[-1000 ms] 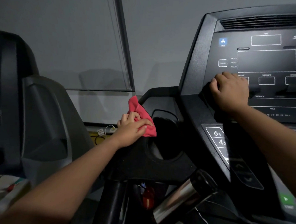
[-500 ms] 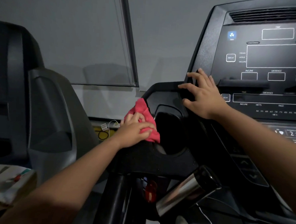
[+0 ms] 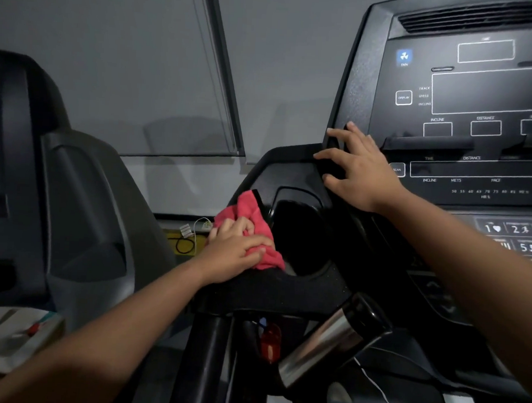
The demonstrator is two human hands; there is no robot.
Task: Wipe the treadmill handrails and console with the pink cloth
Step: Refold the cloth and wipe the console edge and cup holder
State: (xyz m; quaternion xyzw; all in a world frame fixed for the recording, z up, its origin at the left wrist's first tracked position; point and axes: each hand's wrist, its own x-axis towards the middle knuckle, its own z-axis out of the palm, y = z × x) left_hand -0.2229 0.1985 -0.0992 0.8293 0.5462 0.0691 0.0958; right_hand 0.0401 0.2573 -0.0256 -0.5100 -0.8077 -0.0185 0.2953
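The crumpled pink cloth (image 3: 251, 214) lies on the left rim of the treadmill's black cup holder (image 3: 300, 234). My left hand (image 3: 234, 252) grips the cloth, fingers curled into it and thumb across it, and presses it on the rim. My right hand (image 3: 358, 172) rests with spread, straight fingers on the lower left edge of the black console (image 3: 486, 89), beside the SCAN button. It holds nothing. A chrome and black handrail grip (image 3: 328, 343) juts out below the cup holder.
A second dark treadmill (image 3: 73, 206) stands close on the left. Papers on a box (image 3: 11, 342) sit at the lower left. A red safety key (image 3: 271, 340) hangs under the console. A black cable (image 3: 184, 244) lies by the wall behind.
My right hand opened from a fist on the console face and slid left and down to the console's left edge. My left hand stayed on the cup holder rim with the cloth.
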